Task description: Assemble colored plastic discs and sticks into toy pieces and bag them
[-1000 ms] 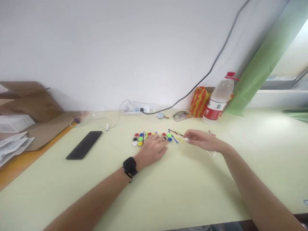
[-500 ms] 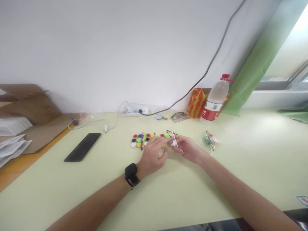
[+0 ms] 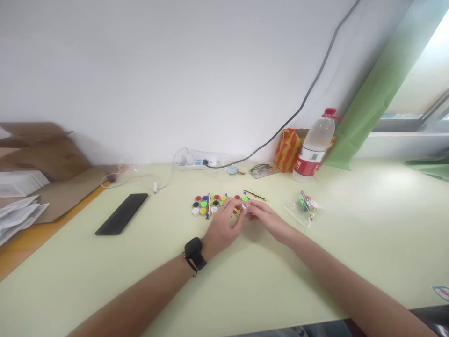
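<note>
In the head view, my left hand [image 3: 223, 228] and my right hand [image 3: 271, 221] meet over the table, fingertips pinched together around a small white plastic piece [image 3: 244, 206]. Only a bit of it shows between the fingers. Just behind and left of the hands lie rows of small round discs, among them a green disc [image 3: 203, 204], a yellow disc [image 3: 202, 211] and a black disc [image 3: 195, 205]. Thin coloured strips [image 3: 208, 206] lie across them. A black strip [image 3: 255, 194] and a green one rest beyond my right fingers.
A clear bag of coloured parts [image 3: 306, 208] lies to the right. A black phone [image 3: 121, 214] is at the left. Toward the wall are a power strip [image 3: 196, 160], a striped bag [image 3: 286, 152] and a large bottle [image 3: 313, 150]. Cardboard [image 3: 66, 196] and papers occupy the far left.
My right hand has turned and moved left to meet my left hand. The white disc and strip, plainly visible before, are now mostly covered by fingers.
</note>
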The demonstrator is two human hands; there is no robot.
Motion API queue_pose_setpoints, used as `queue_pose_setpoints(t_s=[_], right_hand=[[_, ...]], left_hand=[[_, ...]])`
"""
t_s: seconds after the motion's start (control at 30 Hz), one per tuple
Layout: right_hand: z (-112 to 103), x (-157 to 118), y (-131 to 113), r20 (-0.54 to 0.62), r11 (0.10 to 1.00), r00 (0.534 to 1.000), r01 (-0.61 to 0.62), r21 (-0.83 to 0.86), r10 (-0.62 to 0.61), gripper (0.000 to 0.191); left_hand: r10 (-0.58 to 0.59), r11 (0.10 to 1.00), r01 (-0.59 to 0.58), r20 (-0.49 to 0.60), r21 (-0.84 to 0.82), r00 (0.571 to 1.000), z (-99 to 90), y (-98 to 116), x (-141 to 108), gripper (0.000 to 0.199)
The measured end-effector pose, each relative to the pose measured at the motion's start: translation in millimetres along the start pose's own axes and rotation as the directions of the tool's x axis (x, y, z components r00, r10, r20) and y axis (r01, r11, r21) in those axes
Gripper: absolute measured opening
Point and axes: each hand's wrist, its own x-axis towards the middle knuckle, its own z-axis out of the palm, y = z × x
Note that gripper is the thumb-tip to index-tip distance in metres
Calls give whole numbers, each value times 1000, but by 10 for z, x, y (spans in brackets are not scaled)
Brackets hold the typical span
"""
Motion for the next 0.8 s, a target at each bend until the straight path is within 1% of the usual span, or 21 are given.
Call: queue_pose_setpoints(t_s=[0.03, 0.1, 0.2, 0.27, 0.37, 0.43, 0.53, 0.67, 0.8], right_hand=[[-1, -13, -10, 20, 998, 999, 42, -55, -41, 29], [5, -37, -25, 59, 987, 992, 121, -110, -115, 30], [14, -53, -38, 71, 972, 983, 177, -151, -168, 27], [8, -49, -48, 81, 973, 983, 177, -149, -167, 26], [-19, -34, -62, 119, 988, 984, 139, -65, -130, 24], [-35, -24, -57, 137, 991, 982, 131, -20, -127, 23], [-39, -7, -10, 129, 987, 980, 155, -35, -150, 19], [-20, 10, 58, 78, 982, 983, 171, -85, -164, 16], [14, -10, 31, 87, 976, 975, 210, -51, -205, 15]], left_hand=[[-3, 1000, 3, -9, -15, 1000, -8, -4, 6, 11], [-3, 999, 1, -32, -37, 999, -15, -14, 13, 12], [-3, 999, 1, -55, -49, 998, -11, -35, 12, 14], [10, 998, -13, -54, -58, 998, -5, -46, 9, 13], [47, 997, -50, -42, -65, 998, -8, -43, 9, 14], [70, 995, -72, -29, -66, 997, -20, -30, 14, 17], [78, 995, -78, -5, -65, 997, -41, -13, 21, 18], [61, 997, -60, 19, -57, 998, -55, -11, 24, 14], [50, 997, -49, 11, -62, 999, -54, -11, 30, 14]])
